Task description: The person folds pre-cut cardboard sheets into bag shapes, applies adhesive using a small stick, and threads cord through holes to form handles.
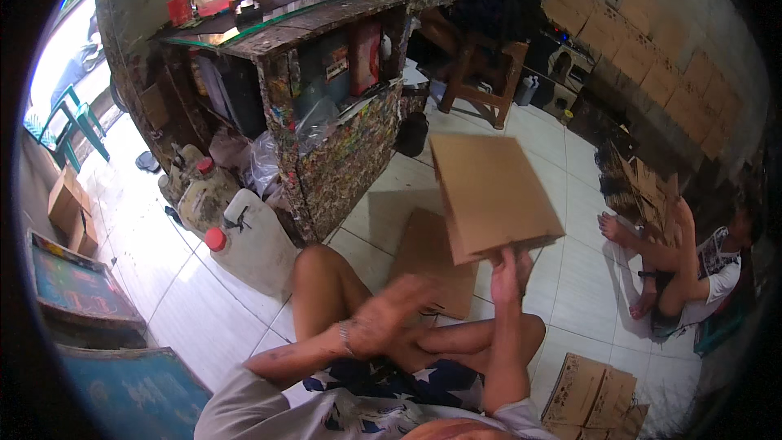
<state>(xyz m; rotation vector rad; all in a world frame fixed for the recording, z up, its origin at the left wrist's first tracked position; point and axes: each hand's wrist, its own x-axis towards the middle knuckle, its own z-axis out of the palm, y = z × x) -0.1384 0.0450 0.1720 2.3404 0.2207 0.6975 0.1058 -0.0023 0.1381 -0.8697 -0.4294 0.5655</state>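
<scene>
My right hand (511, 274) grips the lower edge of a folded brown cardboard box (498, 195), held up at a tilt above the floor. Nothing shows in my left hand (400, 308), which is blurred, its fingers stretched out over my crossed legs. Beneath the raised box, another flat brown cardboard piece (427, 256) lies on the tiles in front of my legs, partly covered by the box and my left hand.
Plastic jerrycans (259, 238) stand left beside a paint-crusted workbench (342, 177). Printed cardboard pieces (586, 388) lie at lower right. At right a seated person (690, 275) is by more cardboard (650, 189). Framed screens (134, 388) lean at lower left; a wooden stool (486, 82) stands ahead.
</scene>
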